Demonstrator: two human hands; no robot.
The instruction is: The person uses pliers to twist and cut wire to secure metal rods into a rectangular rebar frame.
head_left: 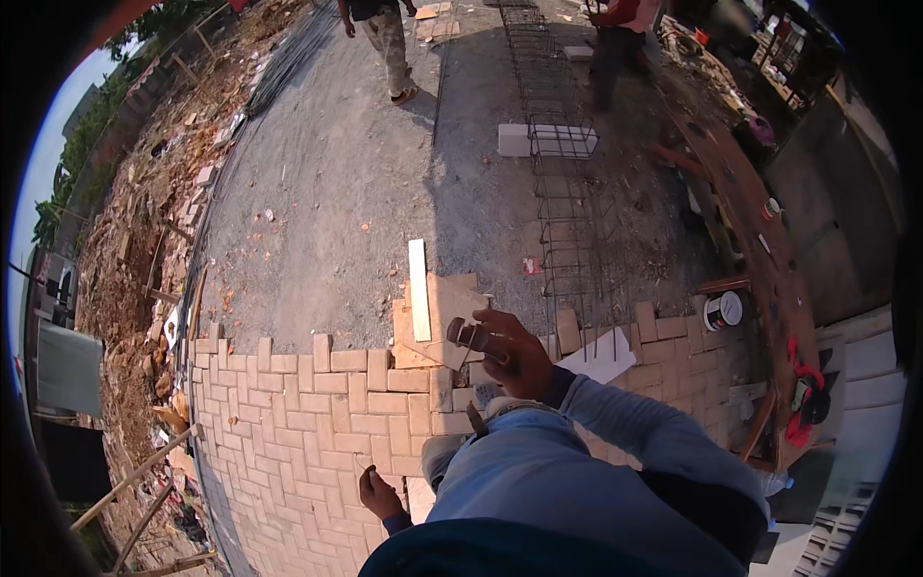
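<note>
My right hand is raised in front of me, its fingers closed round a short brown object with dark bands; its exact kind does not show. Below it lie tan boards, with a narrow white strip across them. My left hand hangs low over herringbone pavers. Its fingers are curled, and whatever they hold is too small to make out. To the right of my right hand, a white sheet lies on the paving.
Gravel ground stretches beyond the paver edge. A long rebar cage runs over white blocks. Two people are farther off. A bucket and a wooden plank stand right; rubble lines the left.
</note>
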